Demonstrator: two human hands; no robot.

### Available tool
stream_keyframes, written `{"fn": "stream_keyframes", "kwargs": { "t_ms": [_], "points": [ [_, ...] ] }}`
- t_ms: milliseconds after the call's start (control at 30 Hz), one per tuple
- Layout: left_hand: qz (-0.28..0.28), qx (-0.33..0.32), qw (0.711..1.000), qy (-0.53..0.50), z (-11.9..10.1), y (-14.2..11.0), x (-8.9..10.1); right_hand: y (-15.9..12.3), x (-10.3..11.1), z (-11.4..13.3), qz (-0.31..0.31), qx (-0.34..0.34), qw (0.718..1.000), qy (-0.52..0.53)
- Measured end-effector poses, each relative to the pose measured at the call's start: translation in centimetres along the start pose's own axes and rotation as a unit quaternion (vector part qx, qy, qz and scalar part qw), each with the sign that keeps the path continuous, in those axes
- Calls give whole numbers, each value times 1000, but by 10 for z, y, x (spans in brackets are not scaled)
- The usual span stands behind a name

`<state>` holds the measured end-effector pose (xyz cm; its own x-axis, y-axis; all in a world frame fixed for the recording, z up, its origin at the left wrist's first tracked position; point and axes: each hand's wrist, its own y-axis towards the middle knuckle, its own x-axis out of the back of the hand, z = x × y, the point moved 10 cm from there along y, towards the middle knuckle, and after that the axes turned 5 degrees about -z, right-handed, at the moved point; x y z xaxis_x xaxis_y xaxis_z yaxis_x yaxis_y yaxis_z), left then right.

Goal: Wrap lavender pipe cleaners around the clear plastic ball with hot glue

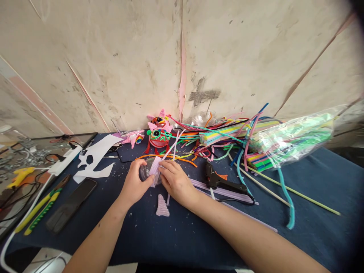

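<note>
My left hand [134, 182] is closed around a clear, rounded plastic piece [144, 170], its thumb pressing near a band of lilac pipe cleaners [154, 166] laid side by side across it. Against the band's right side, the bent fingers of my right hand [176, 182] grip the pipe cleaners, whose loose ends stick out beyond the fingers. A pale lilac triangle [162, 206] of wound pipe cleaner lies on the dark blue cloth just below both hands. Fingertips and palms hide part of the plastic piece.
A black glue gun [216, 178] rests right of my hands beside lilac stems. Behind are pink fish-like figures [159, 134] and heaped pipe cleaners [224, 132], some in a clear bag [301, 132]. At left lie cut white paper [98, 155], a phone [71, 204] and green-yellow pliers [42, 208].
</note>
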<state>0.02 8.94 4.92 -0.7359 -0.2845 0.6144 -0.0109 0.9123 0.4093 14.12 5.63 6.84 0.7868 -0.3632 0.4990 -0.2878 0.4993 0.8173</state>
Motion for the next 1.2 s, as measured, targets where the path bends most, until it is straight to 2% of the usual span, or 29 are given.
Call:
{"fn": "stream_keyframes", "kwargs": {
  "t_ms": [333,600,967,1200],
  "points": [
    [20,-21,999,-25,-5,0,1,-1,3,-2,-11,-2,1000,14],
    [-17,-17,997,-70,-8,3,9,0,3,-1,-5,-17,1000,14],
    [-10,-56,998,-24,-20,-2,1,-3,4,-13,-19,-51,998,-3],
    [-5,-51,998,-28,-19,-2,1,-3,4,-16,-19,-68,997,12]
  ]
}}
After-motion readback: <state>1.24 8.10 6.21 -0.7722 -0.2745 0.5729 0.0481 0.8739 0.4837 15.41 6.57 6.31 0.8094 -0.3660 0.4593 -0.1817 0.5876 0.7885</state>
